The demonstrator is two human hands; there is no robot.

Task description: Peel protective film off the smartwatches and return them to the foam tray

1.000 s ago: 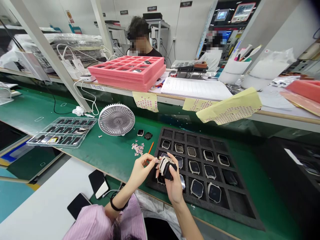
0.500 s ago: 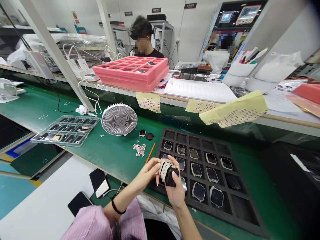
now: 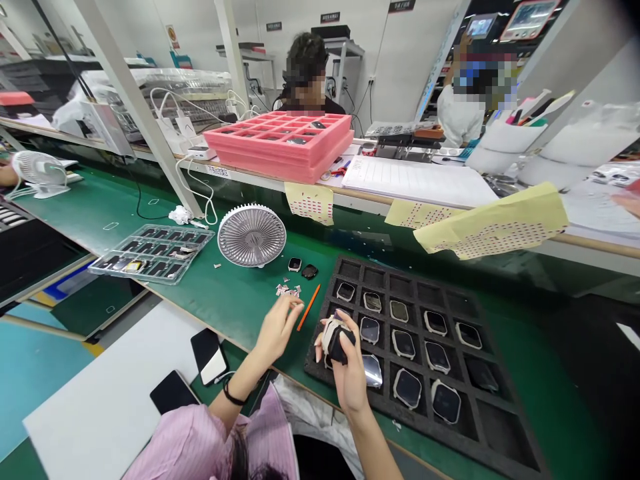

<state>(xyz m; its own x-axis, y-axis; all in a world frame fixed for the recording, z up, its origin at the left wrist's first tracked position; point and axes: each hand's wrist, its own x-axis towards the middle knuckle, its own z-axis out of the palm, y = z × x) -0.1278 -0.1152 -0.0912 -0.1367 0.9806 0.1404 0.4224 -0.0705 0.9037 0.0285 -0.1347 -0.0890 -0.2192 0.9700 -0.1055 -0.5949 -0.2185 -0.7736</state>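
Two hands hovered over a black foam tray [image 3: 415, 283]: left hand [image 3: 277, 331] open, right hand [image 3: 349, 377] gripping a wrapped smartwatch [image 3: 337, 343] a slip could drop.

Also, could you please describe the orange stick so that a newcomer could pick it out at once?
Find the black foam tray of watch cases on the green bench mat. Just off its left edge lies a thin orange stick, slanting between the tray and the person's left hand. It is the only orange item there, right of a heap of paper scraps.
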